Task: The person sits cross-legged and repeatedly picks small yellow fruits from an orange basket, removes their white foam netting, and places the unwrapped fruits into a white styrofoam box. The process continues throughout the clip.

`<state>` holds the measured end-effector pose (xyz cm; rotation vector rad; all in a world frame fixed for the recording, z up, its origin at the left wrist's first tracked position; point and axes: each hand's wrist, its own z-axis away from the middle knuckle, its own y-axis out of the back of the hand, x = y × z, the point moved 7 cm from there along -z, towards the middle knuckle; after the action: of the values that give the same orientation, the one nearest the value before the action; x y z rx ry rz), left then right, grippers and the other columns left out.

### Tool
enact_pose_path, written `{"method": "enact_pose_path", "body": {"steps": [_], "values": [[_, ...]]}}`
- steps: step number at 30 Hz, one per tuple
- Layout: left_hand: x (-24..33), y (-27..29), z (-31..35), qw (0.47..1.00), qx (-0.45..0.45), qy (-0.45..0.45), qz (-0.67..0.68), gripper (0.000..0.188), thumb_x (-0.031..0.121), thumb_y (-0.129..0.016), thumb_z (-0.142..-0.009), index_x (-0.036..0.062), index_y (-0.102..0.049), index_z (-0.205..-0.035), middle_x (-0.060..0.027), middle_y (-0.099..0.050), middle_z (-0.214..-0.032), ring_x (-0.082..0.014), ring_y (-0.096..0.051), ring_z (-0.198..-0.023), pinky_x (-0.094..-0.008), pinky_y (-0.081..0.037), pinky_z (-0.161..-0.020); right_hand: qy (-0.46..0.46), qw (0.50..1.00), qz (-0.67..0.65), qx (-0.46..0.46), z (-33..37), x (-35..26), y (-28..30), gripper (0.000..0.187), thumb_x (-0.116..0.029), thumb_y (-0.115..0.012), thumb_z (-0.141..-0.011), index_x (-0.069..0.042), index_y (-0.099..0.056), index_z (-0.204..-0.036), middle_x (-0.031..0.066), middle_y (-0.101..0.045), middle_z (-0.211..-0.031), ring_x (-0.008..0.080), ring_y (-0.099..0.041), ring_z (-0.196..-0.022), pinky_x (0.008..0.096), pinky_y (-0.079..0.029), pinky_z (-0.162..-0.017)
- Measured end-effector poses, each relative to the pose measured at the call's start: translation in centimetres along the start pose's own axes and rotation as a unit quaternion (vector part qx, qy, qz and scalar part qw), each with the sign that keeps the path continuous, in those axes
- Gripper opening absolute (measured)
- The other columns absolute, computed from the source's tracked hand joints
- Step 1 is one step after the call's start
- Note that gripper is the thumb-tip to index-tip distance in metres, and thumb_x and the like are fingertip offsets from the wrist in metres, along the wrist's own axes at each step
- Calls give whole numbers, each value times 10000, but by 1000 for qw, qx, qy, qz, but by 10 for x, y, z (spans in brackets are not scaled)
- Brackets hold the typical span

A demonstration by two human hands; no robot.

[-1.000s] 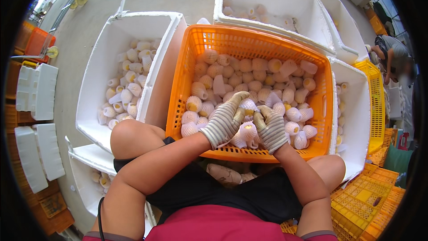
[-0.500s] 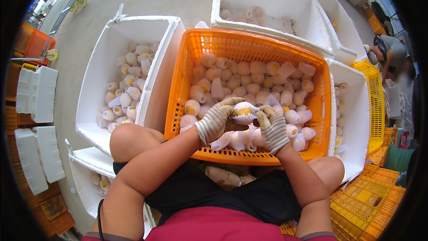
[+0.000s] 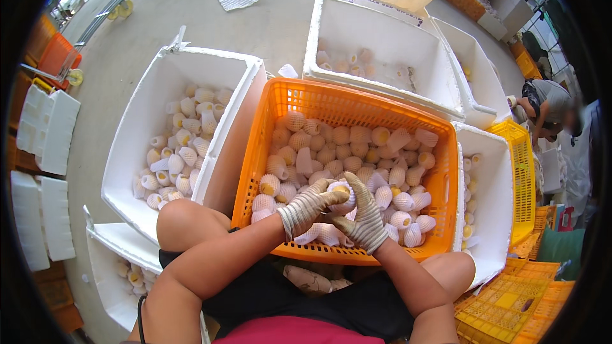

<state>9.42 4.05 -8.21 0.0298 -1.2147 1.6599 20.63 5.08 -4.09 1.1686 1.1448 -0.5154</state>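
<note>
A round yellow fruit [image 3: 342, 190] in a white foam net is held between my two gloved hands above the near half of an orange plastic crate [image 3: 363, 108]. My left hand [image 3: 310, 209] closes on its left side, thumb and fingers bent around the net. From the right, my right hand [image 3: 363, 218] presses on the fruit, with its fingers partly hidden behind it. Below and beyond my hands, the crate holds many similar net-wrapped fruits [image 3: 328, 153], some showing yellow at the open ends of their nets.
White foam boxes stand around the crate: a left box [image 3: 213, 57] with wrapped fruits, a far box [image 3: 382, 22] and a right box [image 3: 491, 236]. Yellow crates [image 3: 510, 299] lie at the lower right. Another person [image 3: 551, 105] bends over at the far right.
My hands have come closer together around the fruit, the right one moving left. The netted fruit is turned more upright. The view has shifted, so the crate sits lower in the picture.
</note>
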Motion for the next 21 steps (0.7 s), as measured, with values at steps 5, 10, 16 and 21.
{"method": "enact_pose_path", "body": {"steps": [5,10,16,21], "values": [[3,-8,4,998,4,-26,-55,421,141,-635,-898,60,-471,-1278,-85,-571,-1196,-195,-603,-1087,-355,-544,-909,35,999,-9,35,4,-9,3,881,-281,-866,-691,-37,-411,-1404,170,-556,-1228,297,-568,-1119,385,-463,-974],[-2,-11,6,994,-51,2,93,425,173,-648,-899,67,-478,-1274,-92,-589,-1194,-214,-631,-1057,-377,-560,-895,-3,998,-48,34,4,1,-2,849,-261,-874,-674,-59,-439,-1375,166,-561,-1208,311,-562,-1113,394,-452,-977],[8,-23,17,986,-89,15,143,379,237,-646,-876,47,-543,-1187,-97,-627,-1091,-222,-652,-979,-389,-550,-907,-19,996,-87,19,7,8,-7,841,-125,-874,-695,-66,-405,-1391,95,-542,-1259,202,-555,-1135,333,-486,-973],[8,-19,14,988,-85,4,125,450,288,-644,-867,41,-530,-1224,-115,-624,-1126,-236,-647,-1003,-396,-540,-929,-8,994,-94,46,8,0,-1,758,-158,-857,-705,-45,-471,-1347,143,-578,-1229,258,-584,-1116,370,-486,-956]]}}
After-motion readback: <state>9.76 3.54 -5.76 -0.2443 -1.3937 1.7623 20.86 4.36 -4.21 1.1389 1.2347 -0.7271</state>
